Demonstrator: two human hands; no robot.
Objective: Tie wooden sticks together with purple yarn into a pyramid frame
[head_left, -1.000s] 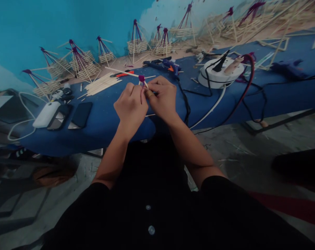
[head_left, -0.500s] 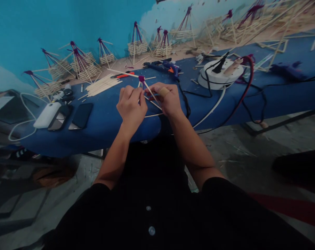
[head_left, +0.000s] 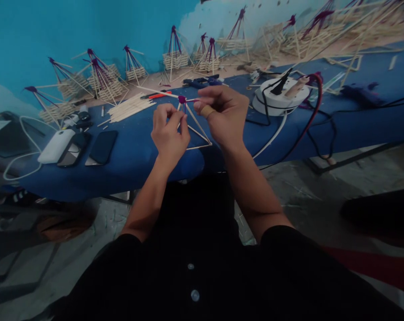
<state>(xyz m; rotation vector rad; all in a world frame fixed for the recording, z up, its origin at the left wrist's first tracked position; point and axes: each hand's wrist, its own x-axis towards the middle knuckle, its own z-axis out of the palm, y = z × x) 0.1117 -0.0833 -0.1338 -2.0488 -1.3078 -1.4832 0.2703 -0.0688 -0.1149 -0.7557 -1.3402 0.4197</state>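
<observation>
A pyramid-shaped frame of thin wooden sticks [head_left: 199,128] stands on the blue-covered table in front of me, its top bound with purple yarn [head_left: 182,99]. My left hand [head_left: 170,133] is at the frame's left side, thumb and fingers pinched just below the binding on what looks like a hanging strand of the yarn. On the right, my right hand [head_left: 226,115] pinches another strand, drawn out sideways from the binding. A tan band wraps its thumb. The left fingers partly hide the frame's left legs.
Loose sticks [head_left: 130,107] lie left of the frame beside an orange-and-black tool [head_left: 158,94]. Phones [head_left: 101,147] rest near the left edge. A round white power strip [head_left: 279,96] with trailing cables stands right. Finished-looking stick structures [head_left: 175,59] line the wall.
My right hand has moved up and outward to the right, pulling a purple strand taut from the binding. My left hand stays near the same spot, its fingers slightly shifted.
</observation>
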